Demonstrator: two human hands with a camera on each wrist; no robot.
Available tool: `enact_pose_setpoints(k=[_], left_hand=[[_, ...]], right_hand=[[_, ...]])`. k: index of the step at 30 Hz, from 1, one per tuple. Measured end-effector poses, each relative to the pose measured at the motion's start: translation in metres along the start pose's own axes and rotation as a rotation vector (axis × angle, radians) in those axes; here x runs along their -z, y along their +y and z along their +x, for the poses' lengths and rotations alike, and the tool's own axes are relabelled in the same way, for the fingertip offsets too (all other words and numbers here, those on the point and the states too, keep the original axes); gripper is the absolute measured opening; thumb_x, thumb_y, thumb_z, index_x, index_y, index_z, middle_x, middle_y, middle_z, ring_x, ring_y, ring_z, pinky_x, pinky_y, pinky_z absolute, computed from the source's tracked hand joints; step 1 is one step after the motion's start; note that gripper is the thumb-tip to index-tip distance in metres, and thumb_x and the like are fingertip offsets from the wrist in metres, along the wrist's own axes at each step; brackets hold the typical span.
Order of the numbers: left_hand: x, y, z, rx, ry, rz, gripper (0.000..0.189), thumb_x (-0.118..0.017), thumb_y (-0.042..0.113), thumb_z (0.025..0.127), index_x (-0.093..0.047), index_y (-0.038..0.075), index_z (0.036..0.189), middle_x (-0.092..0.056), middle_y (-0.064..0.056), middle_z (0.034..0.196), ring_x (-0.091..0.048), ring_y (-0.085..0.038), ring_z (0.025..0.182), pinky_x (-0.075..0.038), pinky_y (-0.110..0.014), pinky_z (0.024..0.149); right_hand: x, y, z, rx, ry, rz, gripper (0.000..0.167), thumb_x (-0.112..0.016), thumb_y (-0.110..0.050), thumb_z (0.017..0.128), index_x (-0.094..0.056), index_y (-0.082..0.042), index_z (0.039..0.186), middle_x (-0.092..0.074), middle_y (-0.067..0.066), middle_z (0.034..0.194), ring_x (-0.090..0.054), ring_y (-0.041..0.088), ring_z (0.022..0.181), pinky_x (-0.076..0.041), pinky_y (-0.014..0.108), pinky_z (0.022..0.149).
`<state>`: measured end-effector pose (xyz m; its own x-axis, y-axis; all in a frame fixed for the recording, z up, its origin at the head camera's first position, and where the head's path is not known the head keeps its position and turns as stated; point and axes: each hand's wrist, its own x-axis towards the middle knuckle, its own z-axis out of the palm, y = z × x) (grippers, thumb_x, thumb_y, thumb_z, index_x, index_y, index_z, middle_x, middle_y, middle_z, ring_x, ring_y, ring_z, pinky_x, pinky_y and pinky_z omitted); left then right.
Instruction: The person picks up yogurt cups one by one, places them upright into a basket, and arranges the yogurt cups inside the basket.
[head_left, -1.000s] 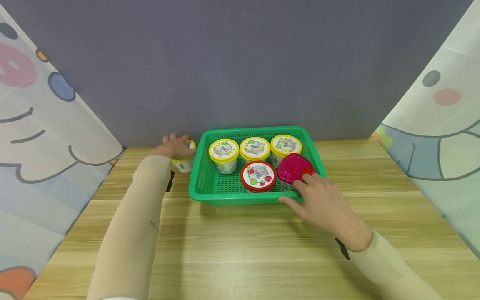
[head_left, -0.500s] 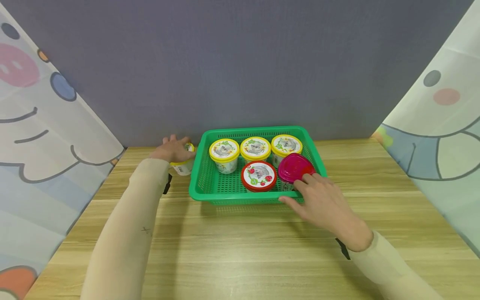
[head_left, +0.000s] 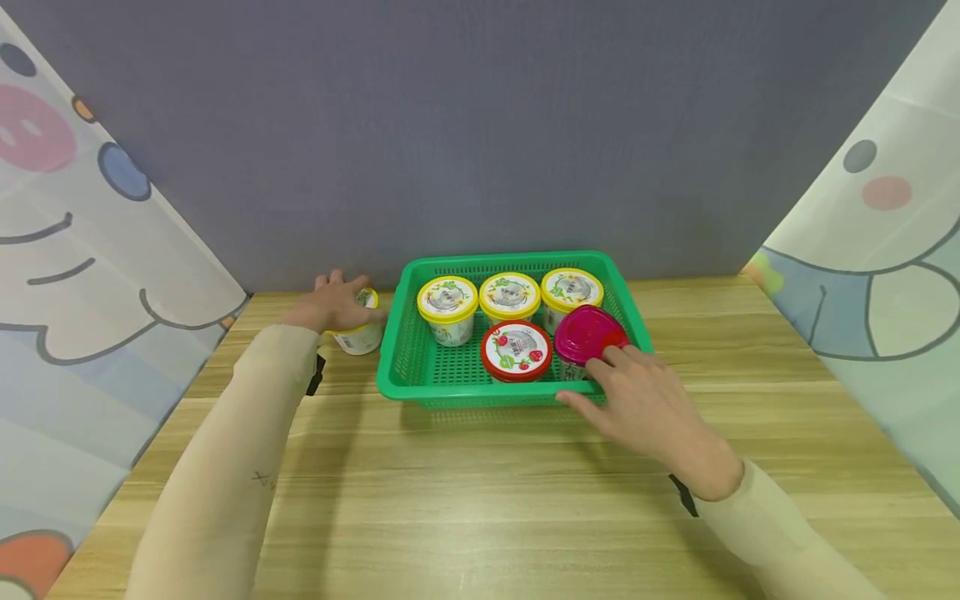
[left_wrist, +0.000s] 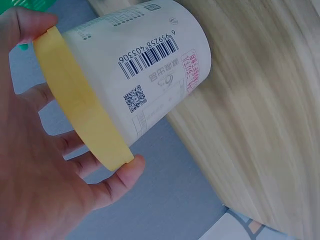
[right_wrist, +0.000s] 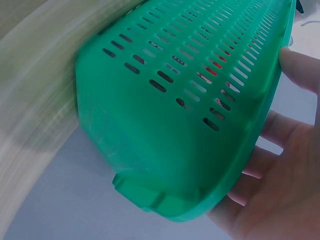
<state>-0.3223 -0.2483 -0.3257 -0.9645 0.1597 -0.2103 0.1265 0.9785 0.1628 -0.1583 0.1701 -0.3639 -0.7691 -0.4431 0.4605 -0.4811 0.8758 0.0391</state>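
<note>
At the far left of the table, my left hand [head_left: 330,304] spans the yellow lid of a paper tub [head_left: 360,335]. The left wrist view shows its thumb and fingers round the lid rim of that tub [left_wrist: 145,65]; I cannot tell whether the base touches the table. To its right is a green plastic basket [head_left: 431,392]. My right hand [head_left: 652,408] lies over the basket's front right rim, fingers inside and thumb outside. Right by its fingertips stands a pink-lidded tub [head_left: 585,333]. In the right wrist view the fingers curl behind the basket rim [right_wrist: 245,160].
Inside the basket, three yellow-lidded tubs [head_left: 447,300] line the back and a red-lidded tub [head_left: 517,350] stands in front. A grey panel [head_left: 480,133] rises behind the wooden table [head_left: 480,500]. Cartoon-printed sheets [head_left: 885,275] flank both sides.
My left hand has shifted left and slightly nearer, taking the yellow-lidded tub with it, away from the basket. My right hand and the basket have stayed put.
</note>
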Motion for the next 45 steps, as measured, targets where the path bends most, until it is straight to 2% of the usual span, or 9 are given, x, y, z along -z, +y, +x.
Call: enact_pose_setpoints(k=[6, 10, 15, 23, 33, 45], left_hand=[[0.006, 0.001, -0.008, -0.025, 0.045, 0.036, 0.091, -0.055, 0.069, 0.089, -0.033, 0.012, 0.156, -0.028, -0.032, 0.145, -0.027, -0.054, 0.132, -0.034, -0.076, 0.096], [0.008, 0.003, -0.011, -0.056, 0.071, 0.067, 0.083, -0.055, 0.061, 0.090, -0.035, 0.013, 0.155, -0.032, -0.030, 0.140, -0.032, -0.052, 0.128, -0.036, -0.076, 0.094], [0.010, 0.006, -0.015, -0.085, 0.097, 0.085, 0.075, -0.052, 0.049, 0.090, -0.036, 0.014, 0.154, -0.033, -0.030, 0.139, -0.033, -0.051, 0.126, -0.036, -0.075, 0.093], [0.018, 0.008, -0.025, -0.106, 0.149, 0.077, 0.070, -0.048, 0.047, 0.089, -0.040, 0.016, 0.152, -0.035, -0.026, 0.135, -0.034, -0.046, 0.121, -0.037, -0.070, 0.090], [0.026, 0.005, -0.037, -0.117, 0.184, 0.063, 0.069, -0.046, 0.047, 0.092, -0.038, 0.016, 0.153, -0.034, -0.027, 0.137, -0.032, -0.047, 0.122, -0.037, -0.068, 0.088], [0.040, 0.018, -0.048, -0.177, 0.256, 0.080, 0.067, -0.047, 0.046, 0.088, -0.044, 0.018, 0.149, -0.037, -0.024, 0.133, -0.036, -0.044, 0.117, -0.038, -0.066, 0.088]], right_hand=[[0.000, 0.000, -0.001, 0.001, 0.003, -0.001, 0.049, -0.075, -0.056, 0.084, -0.062, -0.009, 0.077, -0.051, 0.002, 0.071, -0.050, 0.021, 0.064, -0.045, 0.037, 0.056], [0.000, 0.001, -0.001, -0.001, 0.002, -0.005, 0.049, -0.075, -0.056, 0.084, -0.063, -0.009, 0.077, -0.051, 0.002, 0.071, -0.050, 0.021, 0.064, -0.045, 0.037, 0.057], [0.001, 0.001, -0.001, -0.010, -0.013, -0.005, 0.049, -0.074, -0.057, 0.084, -0.064, -0.009, 0.079, -0.052, 0.002, 0.072, -0.051, 0.022, 0.066, -0.045, 0.038, 0.058], [0.001, 0.001, -0.001, -0.004, -0.011, 0.000, 0.047, -0.075, -0.055, 0.084, -0.062, -0.010, 0.077, -0.051, 0.001, 0.071, -0.050, 0.021, 0.064, -0.045, 0.037, 0.057], [0.001, -0.001, 0.001, -0.001, -0.011, 0.002, 0.047, -0.074, -0.055, 0.085, -0.063, -0.010, 0.077, -0.051, 0.002, 0.071, -0.051, 0.021, 0.065, -0.044, 0.037, 0.056], [0.003, -0.002, 0.000, -0.001, -0.010, 0.009, 0.046, -0.074, -0.054, 0.085, -0.062, -0.011, 0.076, -0.051, 0.001, 0.071, -0.051, 0.021, 0.065, -0.045, 0.037, 0.057]])
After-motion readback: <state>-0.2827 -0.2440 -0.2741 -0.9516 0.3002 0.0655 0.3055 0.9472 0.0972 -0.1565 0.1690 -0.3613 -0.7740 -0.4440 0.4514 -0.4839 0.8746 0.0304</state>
